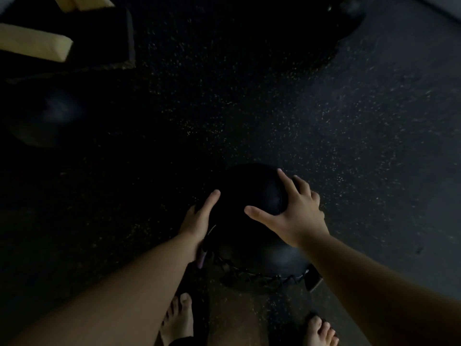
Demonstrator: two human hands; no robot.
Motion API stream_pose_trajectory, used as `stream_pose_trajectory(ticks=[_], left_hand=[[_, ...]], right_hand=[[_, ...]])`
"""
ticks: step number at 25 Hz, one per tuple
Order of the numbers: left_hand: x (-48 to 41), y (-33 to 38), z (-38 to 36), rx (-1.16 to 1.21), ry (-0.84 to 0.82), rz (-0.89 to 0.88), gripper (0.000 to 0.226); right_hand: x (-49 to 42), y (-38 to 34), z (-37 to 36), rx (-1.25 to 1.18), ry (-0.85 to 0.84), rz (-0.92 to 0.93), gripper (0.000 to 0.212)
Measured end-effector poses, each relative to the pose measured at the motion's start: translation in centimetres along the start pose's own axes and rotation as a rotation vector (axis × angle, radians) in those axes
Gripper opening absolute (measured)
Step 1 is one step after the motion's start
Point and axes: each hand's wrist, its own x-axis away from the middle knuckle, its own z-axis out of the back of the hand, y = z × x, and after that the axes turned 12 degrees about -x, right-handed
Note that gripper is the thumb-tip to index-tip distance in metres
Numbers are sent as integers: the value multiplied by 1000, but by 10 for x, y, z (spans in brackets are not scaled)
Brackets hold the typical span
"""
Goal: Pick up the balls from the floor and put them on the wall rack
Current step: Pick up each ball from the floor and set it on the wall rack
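Observation:
A black medicine ball [249, 193] is low in the middle of the view, above the dark speckled floor. My left hand [199, 218] presses against its left side with the fingers stretched forward. My right hand [291, 211] is spread wide over its top right. Together the two hands clasp the ball. Right below it, close to my feet, lies a second black ball [264, 260] with a laced seam. A third dark ball [50, 116] rests on the floor at the left, barely visible. Another dark round shape [331, 28] sits at the top right. No wall rack is in view.
Pale wooden boxes [32, 43] with dark sides stand at the top left. My bare toes in sandals [178, 320] show at the bottom edge. The rubber floor [324, 126] spreads out ahead and to the right; the light is very dim.

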Motion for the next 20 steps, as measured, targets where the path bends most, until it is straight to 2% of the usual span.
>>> stream_pose_trajectory(ticks=[4,8,14,20], left_hand=[[45,29,47,68,101,-57,157],[132,98,136,196,132,-204,149],[362,220,340,369,429,-504,126],[653,296,569,443,806,-893,116]], right_hand=[[8,-63,19,-18,12,162,124],[30,-206,68,-11,19,352,124],[144,-503,162,-104,40,700,124],[337,-811,240,-250,136,1137,128]])
